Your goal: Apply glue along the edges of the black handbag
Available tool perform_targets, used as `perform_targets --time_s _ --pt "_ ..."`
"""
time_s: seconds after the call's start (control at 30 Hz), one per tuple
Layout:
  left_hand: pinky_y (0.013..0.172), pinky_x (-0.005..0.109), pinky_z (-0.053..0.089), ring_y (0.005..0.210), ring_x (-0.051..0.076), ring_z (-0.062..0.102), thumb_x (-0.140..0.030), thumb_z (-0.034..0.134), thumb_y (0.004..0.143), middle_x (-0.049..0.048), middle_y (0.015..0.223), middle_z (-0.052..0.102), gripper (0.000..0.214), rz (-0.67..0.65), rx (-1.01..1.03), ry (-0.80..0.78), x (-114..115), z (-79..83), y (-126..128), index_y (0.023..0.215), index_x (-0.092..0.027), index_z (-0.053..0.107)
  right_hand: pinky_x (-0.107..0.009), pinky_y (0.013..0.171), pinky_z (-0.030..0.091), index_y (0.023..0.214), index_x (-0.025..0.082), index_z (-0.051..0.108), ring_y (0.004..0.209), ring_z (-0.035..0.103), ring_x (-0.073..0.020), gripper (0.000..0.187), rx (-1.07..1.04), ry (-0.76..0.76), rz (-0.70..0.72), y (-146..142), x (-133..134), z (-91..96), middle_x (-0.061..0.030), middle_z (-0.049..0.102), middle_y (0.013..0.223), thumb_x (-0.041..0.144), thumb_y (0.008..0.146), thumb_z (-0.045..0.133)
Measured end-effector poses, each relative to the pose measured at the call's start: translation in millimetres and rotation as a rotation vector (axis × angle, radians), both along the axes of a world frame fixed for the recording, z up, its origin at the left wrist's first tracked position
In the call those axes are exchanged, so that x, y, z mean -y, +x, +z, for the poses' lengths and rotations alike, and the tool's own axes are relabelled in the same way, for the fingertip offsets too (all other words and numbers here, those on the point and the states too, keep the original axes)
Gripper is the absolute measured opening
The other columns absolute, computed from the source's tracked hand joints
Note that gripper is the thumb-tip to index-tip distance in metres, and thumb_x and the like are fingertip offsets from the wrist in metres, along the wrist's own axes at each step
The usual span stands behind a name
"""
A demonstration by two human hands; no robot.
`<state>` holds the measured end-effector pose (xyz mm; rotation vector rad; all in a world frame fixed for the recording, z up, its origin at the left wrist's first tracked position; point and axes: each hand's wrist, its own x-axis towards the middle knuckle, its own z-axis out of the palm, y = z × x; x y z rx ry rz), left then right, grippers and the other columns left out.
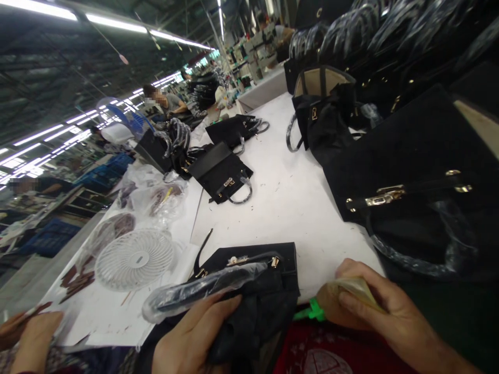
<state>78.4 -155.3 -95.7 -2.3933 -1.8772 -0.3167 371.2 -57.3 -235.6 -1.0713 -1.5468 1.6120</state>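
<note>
A black handbag (255, 280) with gold clasps lies at the near edge of the white table (288, 202), its handle wrapped in clear plastic (202, 291). My left hand (193, 337) lies on the bag's near side, fingers curled over the black material below the wrapped handle. My right hand (374, 311) is closed on a small yellowish folded piece (356, 288), just right of the bag. A green item (312, 311) shows between the bag and my right hand.
Large black handbags (421, 171) crowd the right side. More bags (222, 174) lie mid-table. A white fan (134, 257) and plastic bags of parts (156, 195) sit left. Another person's hands (27, 332) are at the bottom left; co-workers sit further back.
</note>
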Motion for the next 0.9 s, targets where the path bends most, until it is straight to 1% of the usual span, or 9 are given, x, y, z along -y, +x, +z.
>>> perform_targets --time_s 0.07,0.13,0.17,0.3,0.43,0.57,0.67,0.8,0.9 --pt "0.092 0.020 0.061 0.108 0.016 0.075 -0.012 0.055 0.090 0.0053 0.122 0.075 0.031 0.014 0.018 0.016 -2.2 -0.1 4.8 0.116 -0.022 0.069 -0.027 0.068 0.046 0.085 0.026 0.061 0.073 0.057 -0.0157 0.027 0.010 0.074 -0.019 -0.2 0.8 1.2 0.0025 0.056 0.082 0.049 0.099 0.057" --pt "0.092 0.021 0.062 0.108 0.016 0.074 -0.011 0.054 0.090 0.0058 0.123 0.074 0.032 0.036 0.033 0.020 -3.1 -0.5 8.9 0.116 -0.022 0.069 -0.027 0.067 0.046 0.083 0.026 0.062 0.072 0.058 -0.0153 0.024 0.048 0.175 -0.025 -0.4 -0.6 1.9 0.0025 0.057 0.080 0.044 0.099 0.058" --pt "0.092 0.021 0.062 0.109 0.016 0.074 -0.010 0.053 0.089 0.0059 0.123 0.074 0.033 0.044 0.040 0.018 -3.2 -0.6 10.3 0.115 -0.022 0.069 -0.027 0.066 0.047 0.083 0.026 0.062 0.071 0.059 -0.0153 0.023 0.058 0.201 -0.022 -0.3 -1.6 2.4 0.0024 0.058 0.079 0.043 0.099 0.059" --pt "0.091 0.020 0.061 0.107 0.014 0.074 -0.007 0.051 0.086 0.0058 0.119 0.074 0.037 0.049 0.064 0.021 -2.6 -0.3 13.0 0.115 -0.021 0.069 -0.024 0.066 0.051 0.088 0.027 0.065 0.073 0.064 -0.0155 0.021 0.048 0.197 -0.022 1.6 -3.0 8.3 0.0019 0.063 0.084 0.044 0.098 0.059" --pt "0.090 0.017 0.061 0.105 0.013 0.074 -0.006 0.050 0.084 0.0049 0.118 0.075 0.039 0.055 0.070 0.032 -1.0 -0.2 15.5 0.114 -0.020 0.070 -0.022 0.060 0.051 0.083 0.027 0.064 0.066 0.062 -0.0134 0.022 0.065 0.251 -0.009 3.9 0.8 18.4 0.0027 0.061 0.076 0.039 0.099 0.058" --pt "0.088 0.017 0.061 0.102 0.012 0.075 -0.006 0.051 0.084 0.0046 0.115 0.075 0.037 0.077 0.078 0.039 0.8 -1.8 18.6 0.112 -0.020 0.070 -0.019 0.059 0.053 0.092 0.029 0.067 0.068 0.066 -0.0133 0.011 0.009 0.307 -0.003 6.7 6.3 25.9 0.0017 0.065 0.085 0.035 0.098 0.060" --pt "0.088 0.018 0.062 0.102 0.013 0.075 -0.006 0.051 0.084 0.0048 0.114 0.076 0.037 0.078 0.071 0.046 1.0 -2.7 19.6 0.113 -0.020 0.070 -0.020 0.057 0.053 0.087 0.028 0.065 0.061 0.063 -0.0127 0.014 0.020 0.300 0.039 7.8 8.0 28.3 0.0025 0.061 0.075 0.032 0.098 0.058" --pt "0.087 0.017 0.062 0.102 0.012 0.075 -0.005 0.051 0.083 0.0046 0.114 0.076 0.038 0.069 0.087 0.047 0.3 -2.0 20.9 0.114 -0.020 0.069 -0.023 0.057 0.054 0.093 0.028 0.067 0.067 0.066 -0.0163 0.013 -0.032 0.268 0.066 7.7 8.1 30.2 -0.0008 0.064 0.084 0.036 0.098 0.058" --pt "0.087 0.017 0.062 0.101 0.012 0.075 -0.004 0.051 0.083 0.0045 0.113 0.076 0.038 0.072 0.092 0.056 0.1 -0.9 22.4 0.113 -0.019 0.069 -0.022 0.058 0.054 0.089 0.028 0.067 0.067 0.066 -0.0161 0.011 0.026 0.300 0.060 7.0 8.6 31.7 -0.0003 0.064 0.079 0.033 0.097 0.060"
